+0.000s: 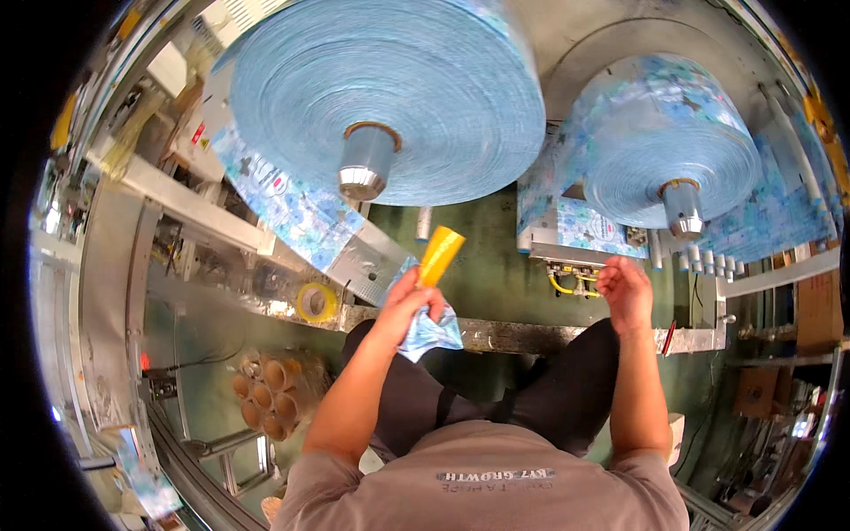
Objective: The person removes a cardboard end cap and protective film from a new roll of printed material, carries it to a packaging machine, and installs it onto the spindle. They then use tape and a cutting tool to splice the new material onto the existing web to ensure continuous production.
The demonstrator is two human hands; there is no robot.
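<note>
My left hand [403, 310] is closed around a strip of yellow tape [441, 255], which sticks up above the fist, and a crumpled piece of blue printed film [432, 334], which hangs below it. Next to that hand, a web of patterned blue film [292, 208] slopes down from the large blue film roll [390, 97] at the upper left. My right hand [626, 294] is raised on the right, its fingers loosely bent and apart with nothing visible in them. A smaller blue film roll [673, 168] sits above it.
Metal shaft ends [363, 173] jut from both rolls toward me. A metal beam [513, 336] crosses before my knees. A yellow tape roll [316, 302] lies on the left ledge; several cardboard tubes [273, 389] stand below. A red pen-like object [669, 337] is by the beam's right end.
</note>
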